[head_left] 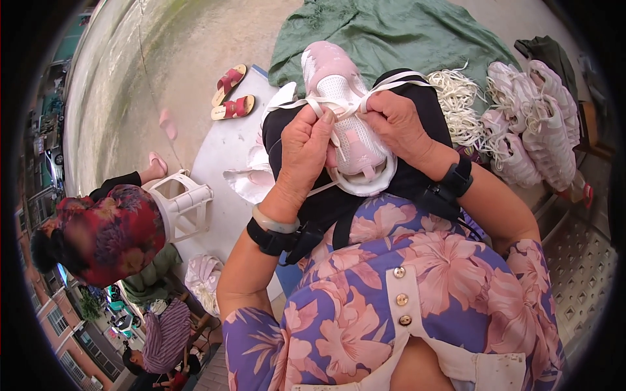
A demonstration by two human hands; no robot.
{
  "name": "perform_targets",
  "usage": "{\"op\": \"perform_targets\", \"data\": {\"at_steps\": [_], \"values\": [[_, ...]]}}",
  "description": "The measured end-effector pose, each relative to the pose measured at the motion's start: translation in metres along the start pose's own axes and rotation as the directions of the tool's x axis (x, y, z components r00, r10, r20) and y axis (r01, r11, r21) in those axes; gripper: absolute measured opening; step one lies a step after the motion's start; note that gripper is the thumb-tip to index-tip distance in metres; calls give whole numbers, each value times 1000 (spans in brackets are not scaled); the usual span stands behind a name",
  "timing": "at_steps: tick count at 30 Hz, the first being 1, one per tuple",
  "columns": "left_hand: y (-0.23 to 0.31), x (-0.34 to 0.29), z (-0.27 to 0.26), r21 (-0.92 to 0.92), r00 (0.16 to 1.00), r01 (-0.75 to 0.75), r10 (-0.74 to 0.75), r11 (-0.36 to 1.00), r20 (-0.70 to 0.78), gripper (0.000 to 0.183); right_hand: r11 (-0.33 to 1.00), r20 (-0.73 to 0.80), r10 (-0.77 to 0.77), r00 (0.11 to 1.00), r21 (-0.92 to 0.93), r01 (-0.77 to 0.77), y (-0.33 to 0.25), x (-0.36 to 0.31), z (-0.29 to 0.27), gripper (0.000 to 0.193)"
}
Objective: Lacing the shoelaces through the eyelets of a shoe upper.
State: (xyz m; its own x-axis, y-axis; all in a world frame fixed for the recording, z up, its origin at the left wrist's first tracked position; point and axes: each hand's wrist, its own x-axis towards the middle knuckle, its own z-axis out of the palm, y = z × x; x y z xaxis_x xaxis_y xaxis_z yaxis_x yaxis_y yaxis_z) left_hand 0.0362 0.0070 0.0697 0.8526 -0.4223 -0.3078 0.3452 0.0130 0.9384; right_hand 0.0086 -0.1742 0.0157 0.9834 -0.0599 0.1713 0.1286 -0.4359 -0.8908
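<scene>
A pink and white sneaker (352,140) rests across my lap, its toe pointing away from me and its collar toward me. White lace (338,103) crosses its front. My left hand (304,146) is closed with thumb and finger pinching the lace on the left side. On the right side, my right hand (398,127) also pinches the lace, fingers curled in. Loose lace ends trail out beyond both hands. Beside my left leg, partly hidden by it, lies a white and pink shoe (251,179).
A green cloth (385,36) spreads ahead. To the right are a heap of white laces (454,107) and several piled pale shoes (544,137). Red sandals (232,107) lie ahead left. A person in a floral top (124,228) sits left by a white stool (186,202); another person (166,339) is lower left.
</scene>
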Motion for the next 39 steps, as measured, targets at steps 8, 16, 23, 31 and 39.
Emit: {"op": "perform_targets", "data": {"at_steps": [8, 16, 23, 31, 39], "values": [[-12, 2, -18, -157, 989, -47, 23, 986, -149, 13, 991, -3, 124, 992, -44, -124, -5, -4, -5, 15], [-24, 4, -16, 118, 964, -135, 158, 984, -215, 7, 990, 18, 139, 990, 3, -139, -3, -5, -6, 11], [-22, 8, -12, 115, 976, -138, 155, 984, -153, 4, 995, -22, 100, 995, -2, -100, 0, -6, -2, 11], [-27, 6, -16, 106, 934, -174, 198, 979, -297, 3, 979, 17, 202, 979, 18, -202, -1, -5, -6, 15], [-35, 9, -16, 188, 912, -204, 257, 961, -321, 3, 974, 19, 223, 975, 35, -224, -2, -5, -6, 14]]}}
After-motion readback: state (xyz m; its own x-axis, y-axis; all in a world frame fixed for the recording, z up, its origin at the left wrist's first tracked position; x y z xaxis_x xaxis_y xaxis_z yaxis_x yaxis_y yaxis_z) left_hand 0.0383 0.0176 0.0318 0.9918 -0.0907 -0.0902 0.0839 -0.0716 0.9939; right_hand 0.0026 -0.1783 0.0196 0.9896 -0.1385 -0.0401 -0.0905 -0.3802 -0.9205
